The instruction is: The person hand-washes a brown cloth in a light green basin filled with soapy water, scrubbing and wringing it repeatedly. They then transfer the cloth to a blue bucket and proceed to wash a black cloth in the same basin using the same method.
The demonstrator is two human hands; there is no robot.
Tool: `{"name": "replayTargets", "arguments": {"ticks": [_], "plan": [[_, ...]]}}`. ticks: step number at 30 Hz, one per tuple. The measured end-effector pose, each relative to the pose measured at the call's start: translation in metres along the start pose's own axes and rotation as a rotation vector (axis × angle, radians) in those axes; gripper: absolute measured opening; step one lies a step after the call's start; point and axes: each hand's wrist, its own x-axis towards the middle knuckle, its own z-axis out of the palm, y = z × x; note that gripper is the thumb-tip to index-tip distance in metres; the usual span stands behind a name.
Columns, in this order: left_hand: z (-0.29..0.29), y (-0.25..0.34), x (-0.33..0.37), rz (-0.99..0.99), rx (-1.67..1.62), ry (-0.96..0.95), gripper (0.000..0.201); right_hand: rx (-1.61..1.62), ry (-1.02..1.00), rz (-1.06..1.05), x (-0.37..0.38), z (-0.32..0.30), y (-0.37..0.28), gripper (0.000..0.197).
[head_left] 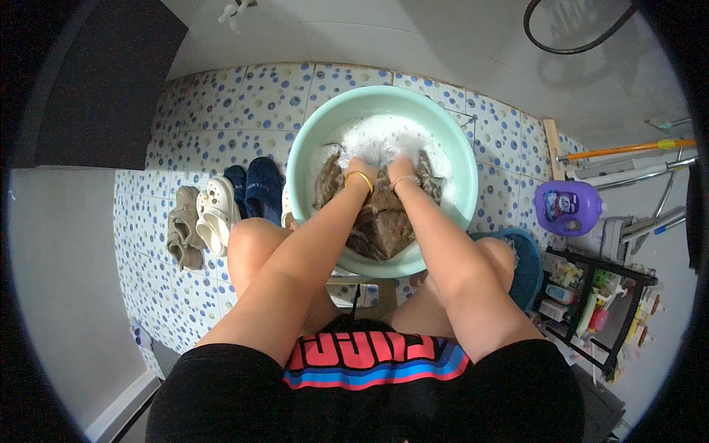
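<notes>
Working brown cloth in soapy water, hands near each other. Cloth sits in the pale green tub, bunched beside and nearer than the wrists. Left hand and right hand dip into foam; fingers hidden, can't tell whether grip is spread or pinching. Probably best: press evenly, turn folds, avoid splashing.

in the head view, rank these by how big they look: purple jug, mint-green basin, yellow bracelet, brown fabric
Largest to smallest, as they look in the head view:
1. mint-green basin
2. brown fabric, partly hidden by suds and arms
3. purple jug
4. yellow bracelet
</notes>
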Motion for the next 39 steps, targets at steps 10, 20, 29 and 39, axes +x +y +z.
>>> {"name": "replayTargets", "arguments": {"ticks": [10, 20, 29, 39], "plan": [[-0.015, 0.013, 0.013, 0.616, 0.226, 0.055, 0.038, 0.318, 0.653, -0.664, -0.105, -0.049, -0.051, 0.017], [-0.040, 0.044, -0.062, 0.290, -1.088, -0.261, 0.043, 0.294, 0.722, -0.831, -0.156, -0.075, -0.056, 0.029], [-0.034, 0.045, -0.086, 0.409, -1.198, -0.256, 0.033, 0.253, 0.836, -0.879, -0.166, -0.072, -0.047, 0.017], [-0.043, 0.052, -0.096, 0.384, -1.080, -0.174, 0.035, 0.246, 0.694, -0.863, -0.183, -0.081, -0.049, 0.016]]}}
